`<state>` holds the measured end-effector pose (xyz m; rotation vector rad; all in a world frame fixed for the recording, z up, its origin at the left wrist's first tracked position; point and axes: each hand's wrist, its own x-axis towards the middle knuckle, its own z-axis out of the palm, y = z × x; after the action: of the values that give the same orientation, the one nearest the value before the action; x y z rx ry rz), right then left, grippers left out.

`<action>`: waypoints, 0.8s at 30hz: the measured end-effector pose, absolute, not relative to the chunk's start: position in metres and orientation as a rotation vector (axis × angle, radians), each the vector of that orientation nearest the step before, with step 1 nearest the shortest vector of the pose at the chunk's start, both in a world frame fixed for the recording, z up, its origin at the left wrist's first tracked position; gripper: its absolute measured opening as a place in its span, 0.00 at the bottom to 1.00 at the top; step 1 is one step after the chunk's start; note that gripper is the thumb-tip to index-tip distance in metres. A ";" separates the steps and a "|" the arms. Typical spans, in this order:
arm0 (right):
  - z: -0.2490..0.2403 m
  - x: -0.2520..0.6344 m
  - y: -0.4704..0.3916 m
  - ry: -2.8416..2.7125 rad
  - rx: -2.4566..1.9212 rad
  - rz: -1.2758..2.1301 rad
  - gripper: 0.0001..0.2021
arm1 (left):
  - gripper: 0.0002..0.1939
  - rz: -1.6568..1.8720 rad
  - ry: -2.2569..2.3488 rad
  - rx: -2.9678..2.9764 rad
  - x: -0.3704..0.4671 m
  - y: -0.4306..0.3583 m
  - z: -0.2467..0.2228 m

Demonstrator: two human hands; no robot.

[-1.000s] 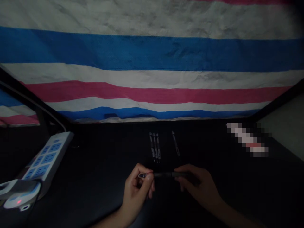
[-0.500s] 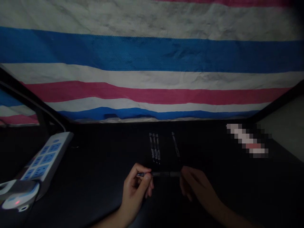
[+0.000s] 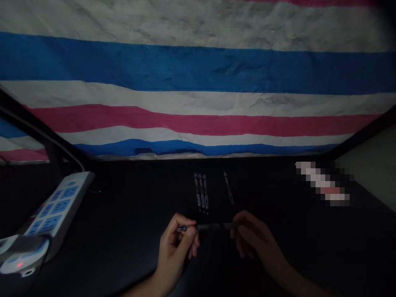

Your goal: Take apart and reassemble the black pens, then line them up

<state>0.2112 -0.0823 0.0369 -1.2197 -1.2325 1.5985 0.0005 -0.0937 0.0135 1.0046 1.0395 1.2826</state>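
Note:
A dark pen (image 3: 212, 227) lies level between my two hands, just above the black tabletop. My left hand (image 3: 177, 239) pinches it near its left end, and a shiny tip pokes out past the fingers. The fingers of my right hand (image 3: 252, 235) are closed on the pen's right end, which they hide. Beyond my hands, three similar pens (image 3: 201, 193) rest side by side on the table. A single pen (image 3: 229, 188) lies apart from them, to their right and slightly tilted.
A white power strip (image 3: 58, 206) with a plugged-in adapter (image 3: 24, 260) stands at the left. At the back right is a pixelated item (image 3: 321, 183). A striped tarp (image 3: 198, 103) hangs behind the black table (image 3: 133, 198).
My right hand has shifted slightly to the left and up around the pen's right end. My left hand and the pens on the table stay nearly in place.

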 end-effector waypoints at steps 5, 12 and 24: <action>0.037 0.211 -0.080 -1.197 -1.255 1.652 0.11 | 0.10 1.286 1.046 1.020 0.001 -0.092 0.013; 0.033 0.219 -0.076 -0.774 -1.166 1.503 0.05 | 0.10 1.308 1.038 0.988 -0.001 -0.090 0.015; 0.030 0.224 -0.076 -0.698 -1.118 1.400 0.05 | 0.10 1.330 1.019 0.945 0.000 -0.089 0.016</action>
<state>0.2244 -0.0762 0.0298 -1.1176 -0.6977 1.3995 -0.0004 -0.0888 0.0159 0.9454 1.0189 1.3298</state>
